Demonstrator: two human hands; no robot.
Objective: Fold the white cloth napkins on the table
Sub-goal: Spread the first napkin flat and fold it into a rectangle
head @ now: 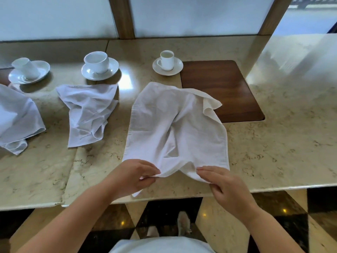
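A white cloth napkin (169, 128) lies rumpled on the marble table (273, 143) in front of me, its far right corner flopped over. My left hand (135, 177) pinches its near edge at the left. Just to the right, my right hand (224, 187) grips the near edge as well. A second crumpled white napkin (87, 112) lies to the left, untouched. A third napkin (16, 117) sits bunched at the far left edge of view.
Three white cups on saucers stand along the back: one tipped cup (27, 70), a wide cup (97, 63) and a small cup (166, 61). A dark wooden inset panel (224, 88) lies right of the napkin. The table's front edge (182, 195) is just below my hands.
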